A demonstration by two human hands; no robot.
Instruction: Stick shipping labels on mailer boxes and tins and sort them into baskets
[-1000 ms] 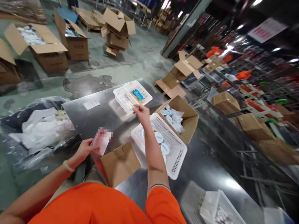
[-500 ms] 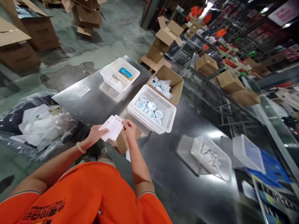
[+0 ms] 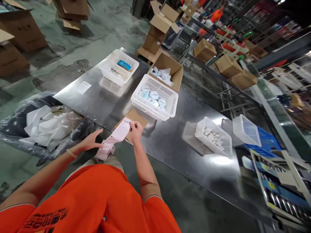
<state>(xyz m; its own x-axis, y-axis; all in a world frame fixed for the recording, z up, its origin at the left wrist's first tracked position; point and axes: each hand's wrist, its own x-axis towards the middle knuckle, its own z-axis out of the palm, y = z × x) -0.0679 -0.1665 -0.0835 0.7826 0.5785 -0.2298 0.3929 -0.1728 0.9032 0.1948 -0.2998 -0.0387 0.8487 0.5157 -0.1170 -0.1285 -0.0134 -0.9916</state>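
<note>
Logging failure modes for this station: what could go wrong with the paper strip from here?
1. Only the right hand clearly grips the printed paper strip; its lower end hangs past the edge of the steel table, so it might slip off.
2. The plastic-lined bin with white scraps stands near the open left hand; a dropped strip could get lost there.

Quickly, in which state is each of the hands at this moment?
Left hand: open, fingers spread beside the printed paper strip; contact cannot be told.
Right hand: closed, holding the strip near its upper end.
</note>
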